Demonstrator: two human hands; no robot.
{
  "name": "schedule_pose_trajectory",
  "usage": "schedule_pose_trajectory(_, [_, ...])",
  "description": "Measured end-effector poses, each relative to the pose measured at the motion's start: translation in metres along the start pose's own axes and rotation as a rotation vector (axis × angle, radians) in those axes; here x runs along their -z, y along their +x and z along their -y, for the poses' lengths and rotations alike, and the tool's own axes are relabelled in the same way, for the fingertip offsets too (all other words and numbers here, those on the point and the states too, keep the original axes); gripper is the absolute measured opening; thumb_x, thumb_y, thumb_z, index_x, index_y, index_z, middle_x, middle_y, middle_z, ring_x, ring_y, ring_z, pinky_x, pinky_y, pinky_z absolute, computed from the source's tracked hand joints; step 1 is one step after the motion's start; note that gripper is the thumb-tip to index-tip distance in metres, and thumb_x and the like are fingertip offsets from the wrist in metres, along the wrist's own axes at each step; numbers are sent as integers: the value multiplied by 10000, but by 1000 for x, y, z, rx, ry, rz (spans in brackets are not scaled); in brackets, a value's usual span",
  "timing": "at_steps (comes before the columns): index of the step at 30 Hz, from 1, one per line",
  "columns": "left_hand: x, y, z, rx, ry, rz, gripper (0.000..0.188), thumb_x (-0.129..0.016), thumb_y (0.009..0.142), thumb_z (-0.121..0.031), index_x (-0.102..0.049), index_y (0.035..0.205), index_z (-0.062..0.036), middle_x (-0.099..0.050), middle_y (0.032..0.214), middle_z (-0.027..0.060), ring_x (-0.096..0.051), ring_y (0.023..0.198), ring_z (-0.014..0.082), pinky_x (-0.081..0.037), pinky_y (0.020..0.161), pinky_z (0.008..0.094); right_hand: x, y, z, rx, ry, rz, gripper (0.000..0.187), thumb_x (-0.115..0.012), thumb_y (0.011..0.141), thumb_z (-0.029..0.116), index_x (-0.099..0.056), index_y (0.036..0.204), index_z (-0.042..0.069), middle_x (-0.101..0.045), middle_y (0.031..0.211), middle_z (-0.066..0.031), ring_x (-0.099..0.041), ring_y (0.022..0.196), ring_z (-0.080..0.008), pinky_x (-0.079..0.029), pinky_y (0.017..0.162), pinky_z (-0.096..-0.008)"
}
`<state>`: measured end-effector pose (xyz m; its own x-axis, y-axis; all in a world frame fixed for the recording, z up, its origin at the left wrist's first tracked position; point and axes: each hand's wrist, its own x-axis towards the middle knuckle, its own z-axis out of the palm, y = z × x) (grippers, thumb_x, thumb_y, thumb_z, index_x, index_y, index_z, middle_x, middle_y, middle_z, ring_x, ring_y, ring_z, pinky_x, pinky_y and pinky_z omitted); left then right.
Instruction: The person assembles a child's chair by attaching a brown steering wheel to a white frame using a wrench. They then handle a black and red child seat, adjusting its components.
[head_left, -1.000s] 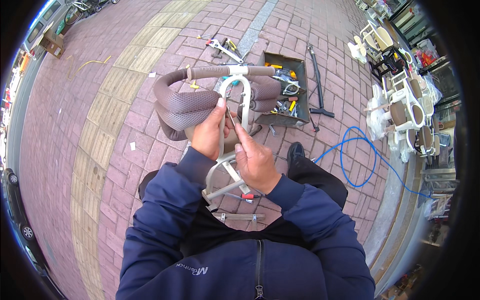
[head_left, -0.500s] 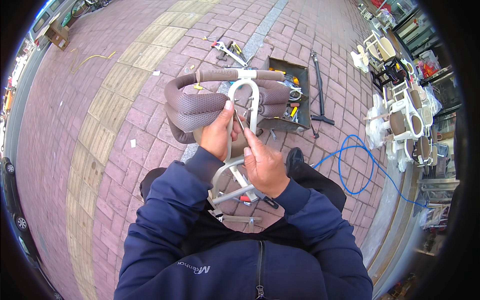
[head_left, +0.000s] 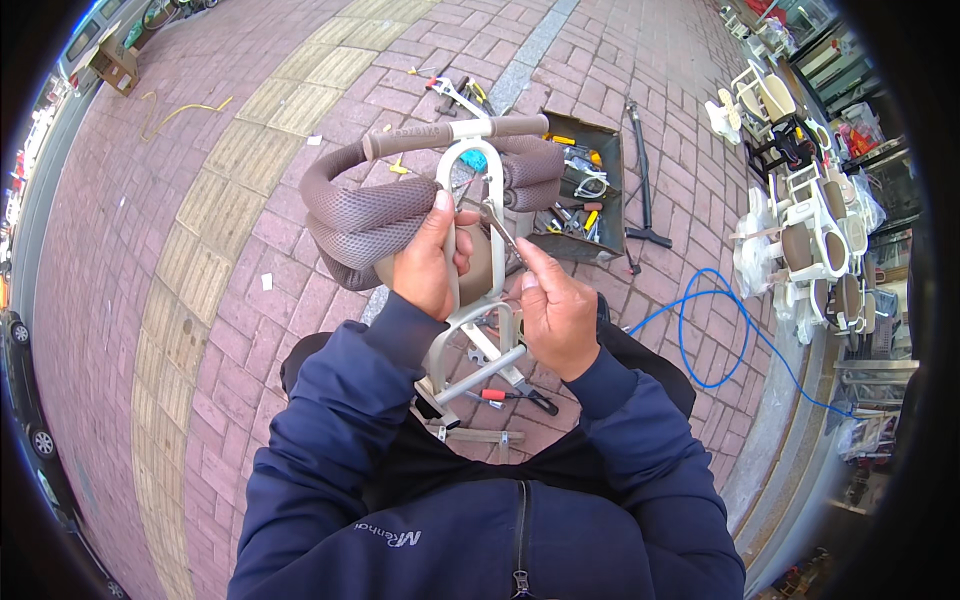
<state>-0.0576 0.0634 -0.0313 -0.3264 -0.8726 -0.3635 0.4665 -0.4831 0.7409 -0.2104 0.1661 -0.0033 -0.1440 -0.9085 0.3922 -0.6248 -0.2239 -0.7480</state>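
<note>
A child seat frame of white tubing stands between my knees, with puffy brown mesh padding on its sides and a brown foam-covered bar across its far end. My left hand is closed around the left tube of the loop, thumb up along it. A slim metal wrench is held in my right hand, forefinger stretched along it. Its far end meets the right tube near some small bolts; whether it sits on one I cannot tell.
Beyond the frame to the right is a metal toolbox full of hand tools. An adjustable wrench lies on the paving farther off. A black T-shaped bar, a blue hose and red-handled pliers are on the ground. White seats are stacked at right.
The seat frame has tilted and shifted a little left and nearer. My right hand has moved right and slightly nearer, with the wrench now reaching the right tube. My left hand keeps its hold.
</note>
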Motion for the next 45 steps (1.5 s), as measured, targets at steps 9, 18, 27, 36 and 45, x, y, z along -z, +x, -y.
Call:
schedule_pose_trajectory(9, [1, -2, 5, -56, 165, 27, 565, -528, 1057, -536, -657, 1053, 14, -499, 686, -9, -420, 625, 102, -350, 613, 261, 27, 26, -9, -51, -29, 39, 264, -582, 938, 44, -726, 1159, 15, -720, 834, -211, -727, 703, -317, -556, 651, -366])
schedule_pose_trajectory(18, [0, -2, 6, -42, 156, -6, 547, -516, 1065, -524, -660, 1017, 1, -491, 683, -13, -413, 625, 101, -345, 611, 265, 7, 14, -14, -103, -131, 144, 400, -569, 953, 69, -621, 1344, -1, -709, 967, -278, -696, 874, -444, -550, 774, -492])
schedule_pose_trajectory(27, [5, -4, 1, -19, 124, 11, 552, -523, 1062, -529, -660, 998, 2, -488, 654, -8, -408, 597, 106, -353, 592, 274, -17, -10, -22, -148, -61, 109, 528, -572, 955, 35, -517, 1480, 53, -702, 1047, -283, -696, 917, -457, -555, 781, -508])
schedule_pose_trajectory(36, [10, 7, 8, -51, 153, -70, 541, -530, 1056, -532, -654, 976, -12, -486, 653, -12, -418, 591, 107, -357, 586, 276, -45, -19, -36, -172, 14, 120, 518, -555, 1026, 115, -478, 1538, 109, -720, 852, -178, -743, 762, -326, -561, 689, -418])
schedule_pose_trajectory(45, [6, 5, 3, 5, 88, -76, 476, -569, 1045, -471, -641, 941, -12, -494, 648, -1, -423, 583, 122, -367, 583, 287, -1, 9, -14, -82, -7, 5, 311, -586, 956, 69, -702, 1240, 17, -705, 789, -174, -707, 673, -258, -545, 650, -359])
